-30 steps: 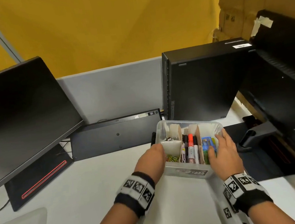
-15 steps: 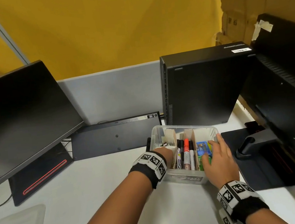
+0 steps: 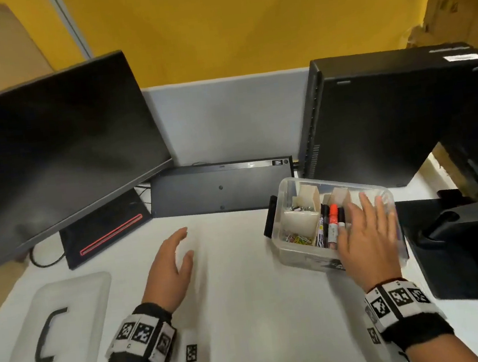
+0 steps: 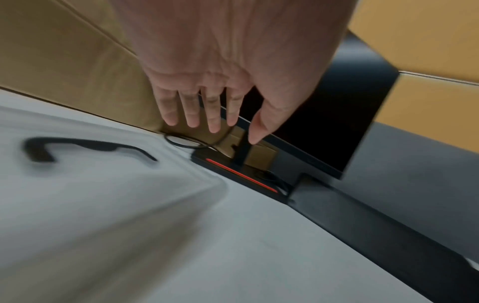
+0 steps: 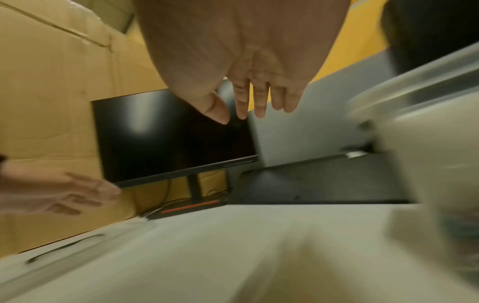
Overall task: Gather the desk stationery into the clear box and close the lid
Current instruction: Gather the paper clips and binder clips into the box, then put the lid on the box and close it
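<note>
Yellow wall and a grey partition back the white table point(image 3: 247, 314) in the head view. At its right stands the clear box point(image 3: 296, 251), lidless, its card dividers holding markers point(image 3: 333, 223) and coloured paper clips point(image 3: 299, 238). Above its near right corner the right hand point(image 3: 367, 243) is spread flat, holding nothing. The left hand point(image 3: 170, 269) hovers mid-table, fingers relaxed and empty. The translucent lid point(image 3: 75, 300) with a black handle point(image 3: 48, 336) lies at far left, well apart from the box.

Left wrist view: loose straight fingers point(image 4: 193, 110) above the blurred lid point(image 4: 103, 194).

Right wrist view: straight fingers point(image 5: 259, 98), the box point(image 5: 427, 153) blurred at right.
</note>
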Demonstrator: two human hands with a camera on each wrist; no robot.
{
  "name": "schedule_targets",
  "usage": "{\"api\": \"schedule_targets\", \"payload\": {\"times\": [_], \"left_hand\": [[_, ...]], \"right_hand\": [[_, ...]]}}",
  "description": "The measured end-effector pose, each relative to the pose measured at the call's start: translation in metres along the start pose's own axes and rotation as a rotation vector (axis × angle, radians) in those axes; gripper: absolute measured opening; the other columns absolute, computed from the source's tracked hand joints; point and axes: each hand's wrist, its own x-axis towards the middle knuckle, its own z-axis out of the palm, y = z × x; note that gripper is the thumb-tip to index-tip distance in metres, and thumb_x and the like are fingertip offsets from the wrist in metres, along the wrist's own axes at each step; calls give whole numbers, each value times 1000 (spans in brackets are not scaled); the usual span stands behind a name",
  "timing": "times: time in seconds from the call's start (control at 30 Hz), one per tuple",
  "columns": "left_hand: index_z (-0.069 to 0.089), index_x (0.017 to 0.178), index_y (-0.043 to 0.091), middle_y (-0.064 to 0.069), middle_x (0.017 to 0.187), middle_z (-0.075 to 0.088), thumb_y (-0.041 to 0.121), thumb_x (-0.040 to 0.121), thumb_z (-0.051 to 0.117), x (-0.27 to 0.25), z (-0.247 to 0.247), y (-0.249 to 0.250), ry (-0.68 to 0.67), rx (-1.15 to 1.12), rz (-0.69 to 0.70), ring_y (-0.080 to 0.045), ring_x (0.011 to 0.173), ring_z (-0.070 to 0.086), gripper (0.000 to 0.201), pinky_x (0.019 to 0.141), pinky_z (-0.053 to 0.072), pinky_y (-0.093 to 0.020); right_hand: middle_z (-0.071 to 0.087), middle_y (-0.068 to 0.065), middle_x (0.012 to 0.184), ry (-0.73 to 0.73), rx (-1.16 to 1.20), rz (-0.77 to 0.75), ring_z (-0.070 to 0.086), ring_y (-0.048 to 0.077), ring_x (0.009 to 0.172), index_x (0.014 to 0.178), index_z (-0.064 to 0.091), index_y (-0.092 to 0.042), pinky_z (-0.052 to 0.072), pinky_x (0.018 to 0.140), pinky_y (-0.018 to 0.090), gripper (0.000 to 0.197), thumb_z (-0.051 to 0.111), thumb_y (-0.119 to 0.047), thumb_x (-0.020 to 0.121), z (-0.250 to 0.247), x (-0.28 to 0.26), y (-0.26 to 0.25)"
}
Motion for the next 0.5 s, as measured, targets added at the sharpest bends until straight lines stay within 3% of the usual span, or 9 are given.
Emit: {"api": "schedule_targets", "payload": {"times": [0.1, 0.27, 0.37, 0.5], "left_hand": [[43, 136, 12, -9, 139, 47, 10, 92, 55, -24, -33, -63, 87, -9, -246, -25, 128, 44, 46, 110, 35, -43], [40, 138, 9, -18, 139, 43, 15, 89, 59, -47, -90, -140, 197, 124, -523, -35, 126, 43, 53, 109, 32, -47], [40, 139, 8, -23, 138, 41, 17, 89, 59, -50, -123, -180, 236, 179, -660, -40, 127, 38, 54, 110, 26, -48], [34, 142, 7, -23, 144, 36, 26, 88, 60, -43, -149, -231, 171, 212, -829, -41, 133, 30, 63, 110, 26, -51]], "right_hand": [[24, 5, 156, 8, 186, -224, 8, 23, 147, 136, 42, -14, 8, 120, 42, 44, 46, -24, 94, 3, -16, -51], [30, 0, 152, -139, 376, -480, 15, 16, 146, 132, 46, -16, 18, 117, 32, 41, 47, -20, 92, 33, -46, -153], [35, 0, 149, -280, 424, -628, 23, 16, 143, 131, 48, -15, 31, 114, 35, 42, 39, -24, 91, 60, -61, -214], [24, -6, 154, -608, 387, -717, 19, 11, 143, 140, 37, -18, 28, 114, 31, 45, 39, -20, 95, 91, -80, -286]]}}
